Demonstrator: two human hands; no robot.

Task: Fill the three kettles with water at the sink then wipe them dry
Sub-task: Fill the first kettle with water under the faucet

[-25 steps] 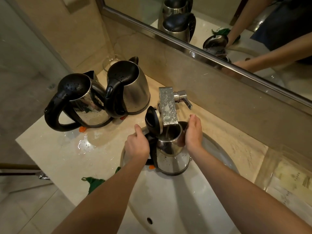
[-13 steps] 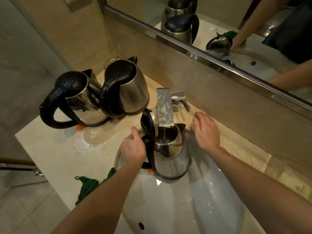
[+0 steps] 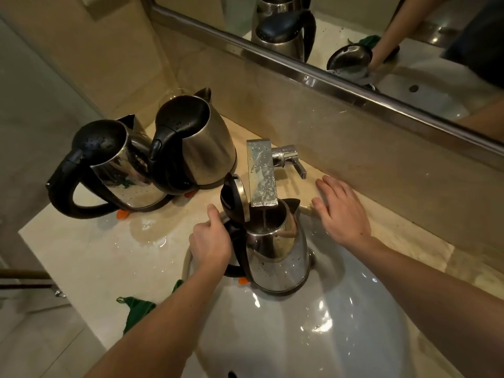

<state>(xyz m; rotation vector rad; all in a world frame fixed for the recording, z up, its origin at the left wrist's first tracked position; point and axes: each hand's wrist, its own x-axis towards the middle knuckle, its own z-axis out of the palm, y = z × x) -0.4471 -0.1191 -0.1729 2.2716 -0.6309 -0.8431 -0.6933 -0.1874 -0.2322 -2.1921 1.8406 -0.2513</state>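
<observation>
In the sink point(image 3: 354, 309), under the tap point(image 3: 261, 173): the third kettle point(image 3: 278, 257), upright, lid point(image 3: 231, 197) tipped open, mouth right below the tap's end. Held by the handle in the left hand point(image 3: 211, 241), fingers curled round it, thumb on top. A thin stream seemingly falling inside; water level not visible. Right hand point(image 3: 343, 211) empty over the bench point(image 3: 81, 255) edge, fingers point(image 3: 331, 188) straight and apart, just beside the lever point(image 3: 296, 165), not touching it. On the bench to the left, two other kettles point(image 3: 196, 148), lids shut, close together, beaded with drops; a puddle point(image 3: 147, 230) in front. Green cloth point(image 3: 136, 309) at the bench's near edge.

Step in hand, most likely: filling the last kettle. Next, probably: water off at the lever with the right hand, lid shut, kettle lifted out to the bench by the others, then the cloth taken up for wiping. Calls for a firm hold on the handle, a full kettle being heavy and wet.
</observation>
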